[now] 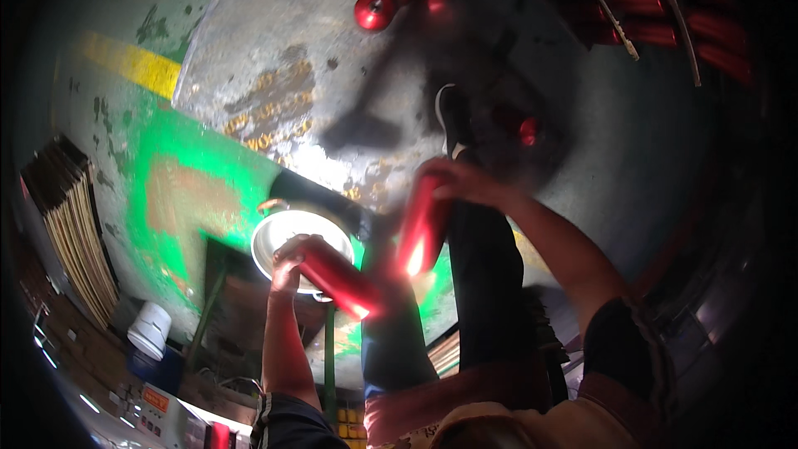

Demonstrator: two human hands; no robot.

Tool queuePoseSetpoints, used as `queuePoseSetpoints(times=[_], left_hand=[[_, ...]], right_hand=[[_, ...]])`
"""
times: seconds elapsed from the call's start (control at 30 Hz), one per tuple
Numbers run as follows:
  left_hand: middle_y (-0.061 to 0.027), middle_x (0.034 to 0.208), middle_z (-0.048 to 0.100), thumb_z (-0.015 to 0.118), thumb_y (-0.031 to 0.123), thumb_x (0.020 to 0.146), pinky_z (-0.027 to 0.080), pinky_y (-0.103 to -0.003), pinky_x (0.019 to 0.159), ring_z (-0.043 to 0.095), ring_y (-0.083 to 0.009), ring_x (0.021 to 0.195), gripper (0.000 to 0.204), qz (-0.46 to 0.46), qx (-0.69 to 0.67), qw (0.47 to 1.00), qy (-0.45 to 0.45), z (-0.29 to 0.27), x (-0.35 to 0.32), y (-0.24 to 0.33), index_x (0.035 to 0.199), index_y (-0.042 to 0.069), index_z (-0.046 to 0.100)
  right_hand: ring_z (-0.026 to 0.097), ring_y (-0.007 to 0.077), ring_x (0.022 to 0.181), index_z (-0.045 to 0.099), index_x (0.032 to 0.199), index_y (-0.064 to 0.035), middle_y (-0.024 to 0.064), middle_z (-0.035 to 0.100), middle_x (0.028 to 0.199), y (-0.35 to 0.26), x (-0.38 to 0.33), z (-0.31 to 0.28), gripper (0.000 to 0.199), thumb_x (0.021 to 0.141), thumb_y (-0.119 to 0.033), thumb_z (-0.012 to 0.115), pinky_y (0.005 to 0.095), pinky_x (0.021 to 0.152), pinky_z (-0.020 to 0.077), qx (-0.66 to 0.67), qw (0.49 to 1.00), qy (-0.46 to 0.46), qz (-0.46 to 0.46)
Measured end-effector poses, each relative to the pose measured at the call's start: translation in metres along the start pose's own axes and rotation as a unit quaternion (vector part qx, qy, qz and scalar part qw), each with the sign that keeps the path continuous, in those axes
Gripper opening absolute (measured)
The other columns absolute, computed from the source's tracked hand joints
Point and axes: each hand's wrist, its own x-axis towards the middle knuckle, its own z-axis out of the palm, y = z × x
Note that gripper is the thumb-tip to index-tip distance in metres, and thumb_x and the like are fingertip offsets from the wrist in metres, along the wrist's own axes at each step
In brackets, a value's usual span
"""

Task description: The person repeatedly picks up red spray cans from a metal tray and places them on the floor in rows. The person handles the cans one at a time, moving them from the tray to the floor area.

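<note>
My left hand (288, 259) is closed around one end of a glossy red metal cylinder (337, 278), which slants down to the right over my lap. A second red metal cylinder (422, 220) stands tilted between my knees, its upper end gripped by my right hand (455, 180). The lower ends of both cylinders come close together and catch a bright glare; whether they touch, I cannot tell. Below my left hand is a round white pot (260, 243) with a pale inside, partly covered by the hand and the cylinder. Its contents cannot be made out.
Several red cylinders with domed tops (374, 12) stand on the grey floor sheet (249, 41) ahead. More red cylinders (698, 0) are stacked at the far right. To the left are a stack of flat sheets (71, 229), a white bucket (150, 328) and a control box (154, 416).
</note>
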Motion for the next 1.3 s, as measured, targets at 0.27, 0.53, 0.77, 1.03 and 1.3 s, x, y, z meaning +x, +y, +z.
queuePoseSetpoints(times=[0.27, 0.53, 0.77, 1.03, 1.3], left_hand=[[-0.0234, 0.126, 0.058, 0.058, 0.041, 0.093, 0.051, -0.057, 0.092, 0.056, -0.0431, 0.116, 0.051, -0.078, -0.094, 0.992, 0.033, -0.131, -0.158, -0.113, 0.131, 0.008, 0.054], [-0.0207, 0.128, 0.059, 0.054, 0.044, 0.096, 0.053, -0.059, 0.087, 0.057, -0.0461, 0.114, 0.054, 0.052, -0.582, 0.804, -0.11, -0.17, -0.191, -0.188, 0.134, 0.006, 0.054], [-0.0186, 0.118, 0.063, 0.053, 0.039, 0.097, 0.055, -0.049, 0.083, 0.059, -0.0379, 0.113, 0.042, 0.011, -0.584, 0.802, -0.128, -0.157, -0.206, -0.162, 0.123, 0.006, 0.06], [-0.0131, 0.116, 0.066, 0.063, 0.022, 0.093, 0.047, -0.036, 0.096, 0.062, -0.0233, 0.104, 0.037, 0.283, -0.12, 0.9, 0.308, -0.111, -0.086, -0.012, 0.123, -0.001, 0.063], [-0.0127, 0.136, 0.054, 0.087, 0.023, 0.069, 0.045, -0.041, 0.096, 0.054, -0.0297, 0.116, 0.048, 0.417, 0.372, 0.717, 0.418, -0.027, 0.168, 0.058, 0.116, 0.024, 0.072]], right_hand=[[0.056, 0.0218, 0.113, 0.051, 0.132, -0.014, 0.0087, 0.057, 0.124, 0.062, 0.051, 0.268, 0.047, 0.088, -0.028, 0.058, 0.0363, 0.092, 0.0505, 0.366, 0.844, -0.31, 0.241], [0.059, 0.0228, 0.114, 0.051, 0.133, -0.0113, 0.0119, 0.059, 0.126, 0.095, 0.076, 0.4, 0.044, 0.091, -0.023, 0.053, 0.0394, 0.091, 0.054, 0.46, 0.756, -0.381, 0.267], [0.058, 0.0201, 0.112, 0.052, 0.133, -0.0152, 0.0058, 0.057, 0.125, 0.045, 0.072, 0.378, 0.047, 0.088, -0.024, 0.06, 0.0384, 0.088, 0.0533, 0.297, 0.851, -0.323, 0.287], [0.056, 0.0208, 0.112, 0.065, 0.122, -0.0141, 0.008, 0.059, 0.121, -0.094, 0.141, 0.171, 0.045, 0.078, -0.018, 0.075, 0.0361, 0.094, 0.0466, -0.083, 0.99, -0.013, -0.109], [0.047, 0.0392, 0.12, 0.073, 0.107, -0.033, 0.0119, 0.045, 0.138, -0.089, 0.241, 0.044, 0.042, 0.069, -0.014, 0.08, 0.0448, 0.098, 0.0468, -0.519, 0.734, 0.28, -0.337]])
